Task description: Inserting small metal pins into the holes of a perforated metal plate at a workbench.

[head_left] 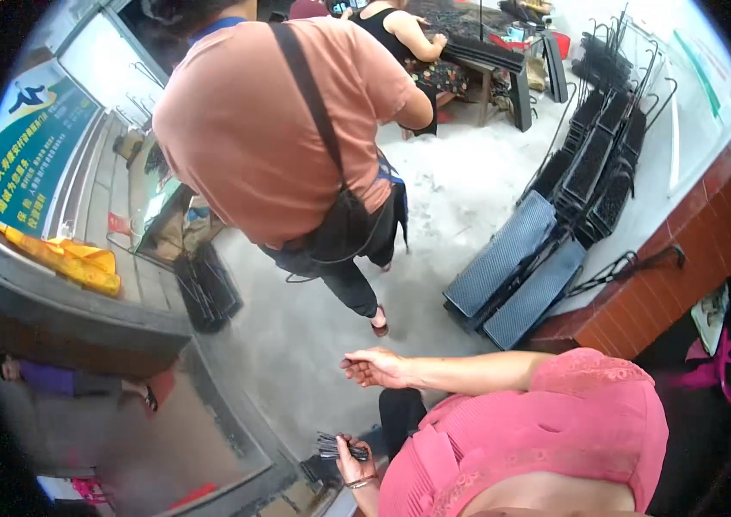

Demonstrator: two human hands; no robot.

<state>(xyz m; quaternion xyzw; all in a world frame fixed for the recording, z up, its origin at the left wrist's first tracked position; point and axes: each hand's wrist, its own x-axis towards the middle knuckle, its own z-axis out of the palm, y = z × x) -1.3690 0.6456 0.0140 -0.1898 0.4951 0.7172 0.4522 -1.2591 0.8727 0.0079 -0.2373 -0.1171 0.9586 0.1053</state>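
Observation:
My left hand (353, 463), with a bracelet at the wrist, is closed around a bundle of thin dark strips (329, 445) near the lower edge. The strips stick out past the fingers; their exact kind is too small to make out. Above it, my right hand (374, 369) reaches out over the grey floor (296, 353), fingers loosely bent and apart, nothing visible in them. A dark trouser leg (401, 415) shows between the two hands, beside my pink top (512, 439).
A person in a salmon shirt (253, 129) stands just ahead, back turned, wearing a black shoulder bag (339, 228). Grey mesh-patterned panels (503, 254) and black racks (598, 164) lean along the right wall. Another person (400, 34) sits by a far table. A yellow bag (64, 258) lies at left.

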